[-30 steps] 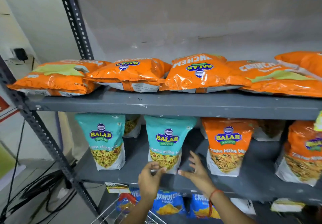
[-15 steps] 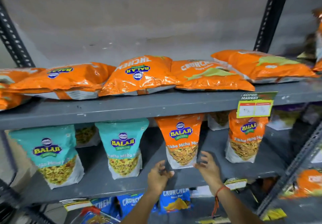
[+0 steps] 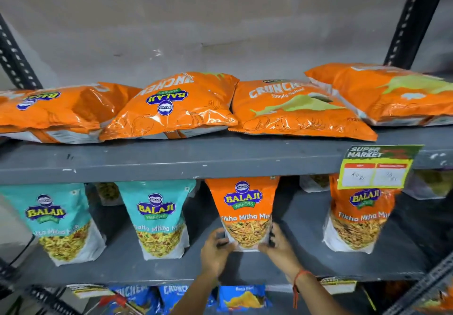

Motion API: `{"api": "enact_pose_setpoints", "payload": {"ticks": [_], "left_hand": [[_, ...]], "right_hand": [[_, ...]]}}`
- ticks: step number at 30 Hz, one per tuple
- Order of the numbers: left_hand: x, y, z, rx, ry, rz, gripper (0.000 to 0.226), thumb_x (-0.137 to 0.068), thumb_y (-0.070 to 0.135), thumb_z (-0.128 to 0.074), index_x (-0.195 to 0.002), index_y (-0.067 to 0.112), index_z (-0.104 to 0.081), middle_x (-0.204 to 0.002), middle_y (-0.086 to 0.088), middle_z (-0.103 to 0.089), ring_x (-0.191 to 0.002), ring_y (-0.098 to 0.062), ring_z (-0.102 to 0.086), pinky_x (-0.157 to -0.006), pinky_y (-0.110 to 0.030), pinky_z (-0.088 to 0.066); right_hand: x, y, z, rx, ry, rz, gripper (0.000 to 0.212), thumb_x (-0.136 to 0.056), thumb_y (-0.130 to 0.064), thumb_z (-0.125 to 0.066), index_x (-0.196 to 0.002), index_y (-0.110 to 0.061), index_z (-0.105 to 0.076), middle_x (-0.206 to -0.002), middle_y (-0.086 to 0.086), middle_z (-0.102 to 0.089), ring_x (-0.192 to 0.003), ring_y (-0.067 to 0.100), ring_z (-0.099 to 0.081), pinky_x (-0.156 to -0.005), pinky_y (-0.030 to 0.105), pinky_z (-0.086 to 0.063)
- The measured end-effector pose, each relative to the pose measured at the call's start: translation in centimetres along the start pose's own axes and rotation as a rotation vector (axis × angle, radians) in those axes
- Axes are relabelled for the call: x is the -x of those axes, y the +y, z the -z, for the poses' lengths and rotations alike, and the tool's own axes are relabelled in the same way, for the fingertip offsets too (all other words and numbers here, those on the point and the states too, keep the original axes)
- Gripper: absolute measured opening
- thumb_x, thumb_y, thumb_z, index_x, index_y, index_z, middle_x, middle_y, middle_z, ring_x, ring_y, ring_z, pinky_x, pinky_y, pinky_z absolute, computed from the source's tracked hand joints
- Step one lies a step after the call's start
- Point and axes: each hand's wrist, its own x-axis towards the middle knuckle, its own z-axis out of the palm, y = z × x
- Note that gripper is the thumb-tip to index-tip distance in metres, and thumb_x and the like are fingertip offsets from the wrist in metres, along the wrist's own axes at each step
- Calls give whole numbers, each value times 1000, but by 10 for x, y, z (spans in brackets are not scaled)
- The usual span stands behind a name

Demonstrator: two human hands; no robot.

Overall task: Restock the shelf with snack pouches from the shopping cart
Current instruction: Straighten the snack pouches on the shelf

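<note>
A bare grey wall (image 3: pixel 220 20) backs the grey metal shelf (image 3: pixel 171 160). Under its price tag's (image 3: pixel 375 167) left, an orange pouch (image 3: pixel 245 211) stands upright, left hand (image 3: pixel 215 253) and right hand (image 3: pixel 279 248) now clasping its bottom corners; half a second ago both were empty.

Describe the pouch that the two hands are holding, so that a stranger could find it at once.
Look at the grey metal middle shelf, where pouches stand upright. The orange stand-up pouch marked Tikha Mitha is third from the left, beside two teal stand-up pouches. Only this one has a left hand and right hand at its base.
</note>
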Motion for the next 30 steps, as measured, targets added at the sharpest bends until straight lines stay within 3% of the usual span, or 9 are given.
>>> {"api": "enact_pose_setpoints", "payload": {"ticks": [4,8,13,17,20,23,25,27,30], "left_hand": [[8,3,1,-24,-1,-6,39,-73,11,-78,-100,28,-56,-87,-2,-71,-83,-20,-67,-82,-42,-55],[32,6,-7,-87,111,-104,27,-71,16,-80,-86,28,-61,-74,10,-69,-69,-1,-65,-65,-14,-51],[64,25,-50,-124,-7,-255,21,-72,17,-78,-73,33,-65,-69,10,-72,-70,-3,-67,-66,-20,-51],[84,36,-97,-87,-166,-273,20,-73,13,-78,-90,18,-70,-69,8,-70,-69,-7,-67,-71,-22,-53],[90,36,-129,-86,-215,-243,25,-72,11,-79,-96,12,-69,-69,4,-70,-72,-15,-69,-76,-29,-56],[85,36,-159,-86,-236,-202,33,-71,10,-79,-102,11,-68,-77,-2,-71,-78,-18,-70,-81,-33,-58],[77,39,-179,-67,-259,-169,43,-71,5,-79,-111,7,-65,-86,-5,-69,-76,-13,-68,-76,-20,-57],[69,43,-198,-35,-280,-149,54,-70,0,-78,-119,6,-56,-97,-5,-66,-77,-10,-65,-69,-7,-51],[62,46,-223,21,-319,-143,72,-70,0,-79,-132,7,-42,-118,-7,-57,-104,-18,-58,-89,-22,-47]], "right_hand": [[4,2,5,-4,7,22,75,-74,-12,-76,-134,-32,-37,-136,1,-51,-115,13,-51,-87,25,-46],[27,-3,19,-37,127,15,90,-74,-7,-76,-146,-23,-25,-148,10,-36,-132,25,-40,-106,46,-41],[68,-7,57,-93,317,91,68,-76,-7,-75,-135,-20,-45,-133,6,-47,-124,24,-46,-98,37,-43],[87,-4,109,-140,604,110,33,-80,3,-67,-107,-14,-59,-114,17,-61,-102,30,-58,-81,24,-47],[87,6,153,-147,698,99,32,-80,10,-64,-104,-10,-56,-101,15,-61,-102,40,-60,-71,15,-51],[71,18,194,-159,676,21,54,-77,7,-69,-125,-8,-48,-116,15,-59,-104,35,-58,-84,37,-51],[56,24,214,-168,551,-49,74,-76,5,-72,-139,-11,-37,-124,6,-52,-111,31,-54,-95,46,-47],[41,34,229,-168,424,-74,84,-73,6,-74,-143,-15,-31,-126,-1,-46,-121,27,-48,-101,46,-42],[27,48,241,-146,303,-70,75,-68,-1,-79,-126,-34,-44,-117,-16,-56,-107,9,-55,-89,31,-44]]}}
